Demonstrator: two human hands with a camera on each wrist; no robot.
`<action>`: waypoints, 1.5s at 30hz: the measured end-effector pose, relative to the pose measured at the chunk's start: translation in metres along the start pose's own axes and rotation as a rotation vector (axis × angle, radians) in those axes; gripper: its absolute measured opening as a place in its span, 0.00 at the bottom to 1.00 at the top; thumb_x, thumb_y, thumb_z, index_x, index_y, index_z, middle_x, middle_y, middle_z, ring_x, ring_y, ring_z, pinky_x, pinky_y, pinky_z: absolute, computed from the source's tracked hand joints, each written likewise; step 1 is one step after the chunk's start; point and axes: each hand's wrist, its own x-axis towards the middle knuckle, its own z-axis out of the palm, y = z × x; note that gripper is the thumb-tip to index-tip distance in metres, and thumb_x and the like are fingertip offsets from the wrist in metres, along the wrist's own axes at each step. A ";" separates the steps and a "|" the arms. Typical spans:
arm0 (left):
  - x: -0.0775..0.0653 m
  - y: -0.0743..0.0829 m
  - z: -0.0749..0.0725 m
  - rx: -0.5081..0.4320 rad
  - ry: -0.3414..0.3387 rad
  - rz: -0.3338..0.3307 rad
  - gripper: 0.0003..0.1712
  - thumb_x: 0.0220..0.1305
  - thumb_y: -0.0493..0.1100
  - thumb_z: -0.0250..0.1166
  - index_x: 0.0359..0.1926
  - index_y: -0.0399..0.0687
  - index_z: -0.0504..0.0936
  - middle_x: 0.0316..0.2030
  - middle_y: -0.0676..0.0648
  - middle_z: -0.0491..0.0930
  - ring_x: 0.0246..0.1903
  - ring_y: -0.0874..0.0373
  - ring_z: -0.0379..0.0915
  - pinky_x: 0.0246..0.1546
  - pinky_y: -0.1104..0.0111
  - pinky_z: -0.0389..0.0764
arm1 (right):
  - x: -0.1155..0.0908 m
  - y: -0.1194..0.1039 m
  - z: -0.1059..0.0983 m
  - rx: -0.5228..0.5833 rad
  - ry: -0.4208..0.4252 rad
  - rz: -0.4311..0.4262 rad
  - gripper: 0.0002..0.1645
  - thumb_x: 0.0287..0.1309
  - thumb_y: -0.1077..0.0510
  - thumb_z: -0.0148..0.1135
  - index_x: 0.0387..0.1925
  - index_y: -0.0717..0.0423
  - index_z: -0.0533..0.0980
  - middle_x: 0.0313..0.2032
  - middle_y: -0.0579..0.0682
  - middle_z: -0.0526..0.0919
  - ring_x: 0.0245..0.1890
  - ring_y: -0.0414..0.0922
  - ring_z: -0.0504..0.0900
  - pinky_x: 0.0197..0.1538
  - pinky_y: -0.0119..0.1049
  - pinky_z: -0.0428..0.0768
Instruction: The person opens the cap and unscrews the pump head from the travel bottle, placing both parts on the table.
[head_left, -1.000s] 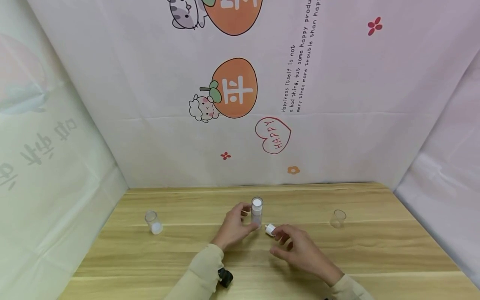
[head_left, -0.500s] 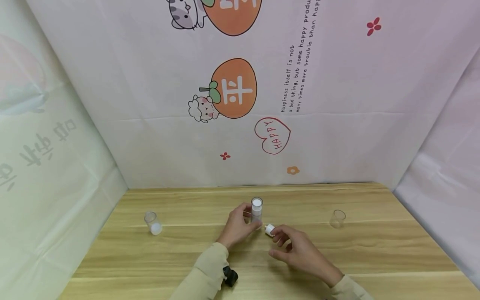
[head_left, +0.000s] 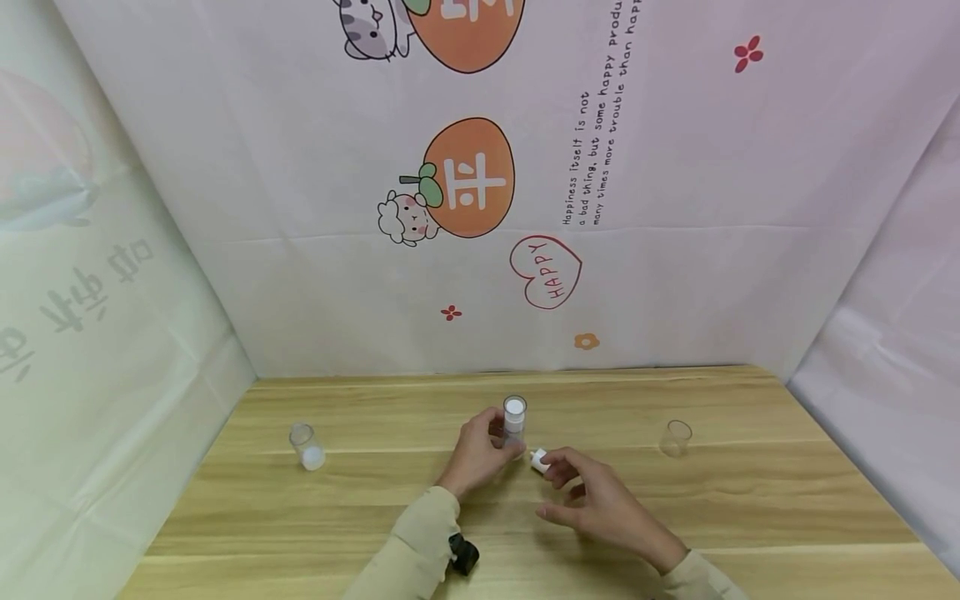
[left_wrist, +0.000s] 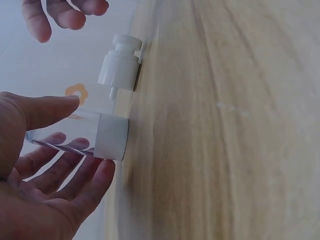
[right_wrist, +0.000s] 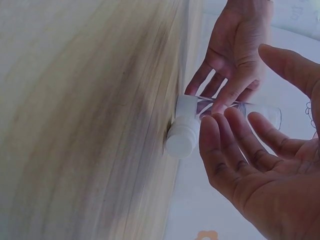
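White printed cloth [head_left: 480,258] hangs behind, wood-grain table [head_left: 750,508] out front — and all the action's mid-table. Left hand [head_left: 474,457] has just crept a touch further round the clear bottle [head_left: 513,433] vs. a sec ago: thumb on the near side, fingers curled behind, so it's now a light grip, w/ the bottle standing upright, white foot down on the wood per the left wrist view. Bottle itself hasn't budged, so prob. a steadying hold rather than a lift. Over to the right hand [head_left: 600,507] — fingers softly bent, thumb spread approx. as wide as it'll comfortably go, a shade wider than a sec ago, nothing in its grasp. Its fingertips hang just beside the white pump head [head_left: 539,461], no contact that I can make out in the wrist views. Pump head lies on its side, same spot as before, narrow stub pointing at the bottle, near it but not fitted. What that means, as I read it: bottle's under control, pump's loose, the two parts are still separate. Out wide, no change: clear cylindrical cap [head_left: 675,439] far right, clear white-bottomed container [head_left: 309,450] far left, both untouched, well apart from either hand.
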 end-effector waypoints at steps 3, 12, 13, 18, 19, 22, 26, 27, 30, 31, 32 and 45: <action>0.000 0.001 0.000 -0.005 0.016 0.006 0.17 0.61 0.37 0.74 0.50 0.40 0.80 0.43 0.47 0.81 0.45 0.53 0.79 0.47 0.62 0.82 | 0.000 0.000 0.000 0.015 -0.006 0.003 0.32 0.57 0.54 0.76 0.58 0.63 0.73 0.47 0.58 0.80 0.47 0.58 0.80 0.46 0.45 0.83; -0.008 0.012 -0.011 0.049 0.050 0.041 0.21 0.59 0.38 0.75 0.53 0.42 0.81 0.45 0.47 0.82 0.48 0.53 0.77 0.51 0.59 0.81 | 0.000 -0.001 0.000 0.047 0.031 0.005 0.39 0.53 0.55 0.79 0.62 0.62 0.70 0.48 0.58 0.79 0.48 0.58 0.79 0.46 0.46 0.84; -0.010 0.013 -0.013 0.061 0.051 0.050 0.22 0.59 0.38 0.75 0.53 0.42 0.81 0.46 0.47 0.82 0.48 0.53 0.77 0.50 0.58 0.80 | 0.001 -0.002 0.000 0.052 0.036 0.008 0.40 0.53 0.55 0.79 0.62 0.63 0.70 0.49 0.59 0.79 0.48 0.59 0.79 0.46 0.47 0.84; -0.016 0.015 -0.021 0.135 0.058 0.112 0.20 0.59 0.38 0.75 0.52 0.46 0.82 0.46 0.49 0.81 0.47 0.54 0.77 0.48 0.57 0.80 | 0.002 -0.002 -0.001 0.087 0.045 0.030 0.44 0.51 0.54 0.80 0.64 0.64 0.67 0.50 0.61 0.78 0.50 0.62 0.78 0.47 0.48 0.83; -0.018 0.016 -0.023 0.152 0.059 0.125 0.20 0.59 0.39 0.75 0.53 0.46 0.82 0.46 0.49 0.81 0.47 0.54 0.78 0.48 0.58 0.80 | 0.003 -0.002 -0.001 0.094 0.045 0.033 0.44 0.51 0.54 0.80 0.64 0.64 0.67 0.51 0.61 0.78 0.50 0.63 0.78 0.47 0.48 0.83; -0.023 0.018 -0.027 0.226 0.066 0.175 0.20 0.58 0.39 0.75 0.52 0.47 0.83 0.45 0.50 0.81 0.46 0.53 0.77 0.49 0.58 0.78 | 0.003 -0.002 0.000 0.109 0.049 0.033 0.44 0.50 0.54 0.81 0.64 0.63 0.67 0.51 0.62 0.78 0.50 0.63 0.78 0.47 0.48 0.83; -0.030 0.021 -0.032 0.343 0.084 0.249 0.20 0.55 0.40 0.78 0.49 0.47 0.84 0.44 0.49 0.81 0.45 0.53 0.77 0.48 0.57 0.78 | 0.005 -0.001 0.001 0.117 0.063 0.017 0.44 0.50 0.55 0.81 0.63 0.63 0.68 0.51 0.63 0.79 0.50 0.63 0.79 0.47 0.49 0.84; -0.032 0.022 -0.033 0.368 0.087 0.265 0.20 0.54 0.40 0.78 0.48 0.47 0.84 0.44 0.49 0.81 0.45 0.53 0.77 0.48 0.57 0.78 | 0.006 -0.001 0.001 0.121 0.067 0.013 0.44 0.49 0.56 0.81 0.64 0.63 0.68 0.51 0.63 0.79 0.50 0.64 0.79 0.47 0.50 0.84; -0.036 0.023 -0.035 0.432 0.090 0.297 0.20 0.52 0.40 0.79 0.47 0.48 0.85 0.44 0.49 0.81 0.44 0.54 0.77 0.46 0.58 0.79 | 0.007 -0.001 0.002 0.134 0.079 0.001 0.45 0.48 0.57 0.81 0.64 0.64 0.67 0.52 0.64 0.78 0.49 0.65 0.79 0.47 0.51 0.83; -0.038 0.023 -0.036 0.451 0.089 0.307 0.20 0.52 0.41 0.79 0.47 0.48 0.85 0.43 0.49 0.81 0.44 0.54 0.76 0.45 0.58 0.79 | 0.008 -0.001 0.002 0.140 0.080 0.001 0.45 0.48 0.58 0.81 0.64 0.65 0.67 0.52 0.65 0.78 0.49 0.66 0.79 0.47 0.52 0.83; -0.039 0.024 -0.036 0.471 0.085 0.314 0.20 0.53 0.41 0.79 0.47 0.49 0.85 0.43 0.50 0.81 0.44 0.54 0.76 0.45 0.59 0.79 | 0.008 -0.001 0.001 0.147 0.079 0.002 0.45 0.48 0.58 0.81 0.64 0.65 0.67 0.52 0.65 0.78 0.49 0.66 0.79 0.47 0.52 0.83; -0.051 0.030 -0.041 0.601 0.044 0.362 0.19 0.53 0.43 0.80 0.46 0.49 0.85 0.38 0.49 0.81 0.36 0.60 0.70 0.35 0.69 0.74 | 0.011 -0.002 0.003 0.196 0.060 -0.013 0.46 0.47 0.58 0.82 0.64 0.63 0.66 0.52 0.62 0.76 0.49 0.66 0.78 0.47 0.50 0.84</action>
